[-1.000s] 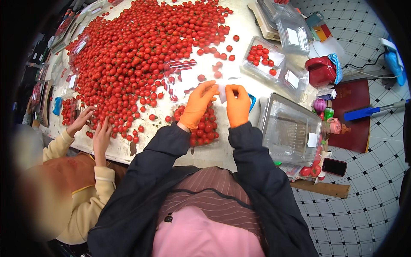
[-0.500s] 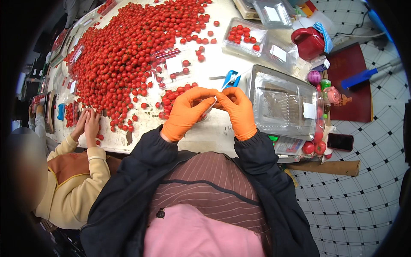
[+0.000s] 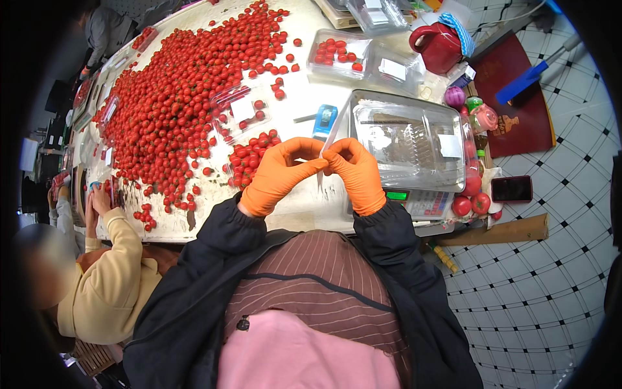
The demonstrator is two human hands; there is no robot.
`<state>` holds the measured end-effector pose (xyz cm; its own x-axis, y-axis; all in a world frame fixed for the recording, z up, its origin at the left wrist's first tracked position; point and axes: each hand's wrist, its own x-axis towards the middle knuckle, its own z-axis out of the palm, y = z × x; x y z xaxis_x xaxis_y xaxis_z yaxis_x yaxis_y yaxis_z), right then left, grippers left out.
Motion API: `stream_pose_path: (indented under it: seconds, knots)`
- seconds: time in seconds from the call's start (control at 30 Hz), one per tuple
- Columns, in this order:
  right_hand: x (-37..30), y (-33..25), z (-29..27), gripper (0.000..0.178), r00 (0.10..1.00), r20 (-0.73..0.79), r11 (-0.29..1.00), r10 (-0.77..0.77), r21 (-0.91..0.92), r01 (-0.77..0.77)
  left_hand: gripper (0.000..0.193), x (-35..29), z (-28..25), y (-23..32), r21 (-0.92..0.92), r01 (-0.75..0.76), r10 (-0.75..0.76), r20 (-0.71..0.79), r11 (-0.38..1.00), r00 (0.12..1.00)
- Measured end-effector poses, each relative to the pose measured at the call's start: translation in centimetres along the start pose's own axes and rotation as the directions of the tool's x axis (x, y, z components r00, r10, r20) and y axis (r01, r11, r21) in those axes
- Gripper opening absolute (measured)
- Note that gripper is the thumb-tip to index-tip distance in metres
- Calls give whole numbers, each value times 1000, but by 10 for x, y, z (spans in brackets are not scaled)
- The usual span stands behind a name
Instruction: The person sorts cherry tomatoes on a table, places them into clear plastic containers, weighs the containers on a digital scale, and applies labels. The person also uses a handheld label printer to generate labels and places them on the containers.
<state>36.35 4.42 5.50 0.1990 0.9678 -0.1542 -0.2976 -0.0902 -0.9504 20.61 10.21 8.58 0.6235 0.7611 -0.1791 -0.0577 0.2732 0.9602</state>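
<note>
Between left hand [image 3: 273,179] and right hand [image 3: 359,176], a pale slip [image 3: 333,135] is partly hidden.

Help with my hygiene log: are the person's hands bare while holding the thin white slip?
No. The left hand and right hand, fingertips pinching the thin white slip, both wear orange gloves.

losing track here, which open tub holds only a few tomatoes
The tub beyond the blue tool: its few tomatoes leave bare base showing, whereas the heaped tomatoes beside the left hand hide theirs.
</note>
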Motion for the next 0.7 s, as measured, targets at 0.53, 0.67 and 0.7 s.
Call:
stream_pose_path:
  seconds: [0.53,0.67,0.7]
  knots:
    - [-29,-33,-61,18,951,-144,959,-275,32,282,14,42,30,-28,-95,-7,0,-68,995,998]
    - [-36,-34,-198,23,343,-726,770,-596,-394,502,14,52,22,-31,-200,-125,84,-201,972,976]
    - [-39,-39,-241,26,108,-821,724,-560,-422,546,13,54,19,-33,-209,-141,99,-199,968,975]
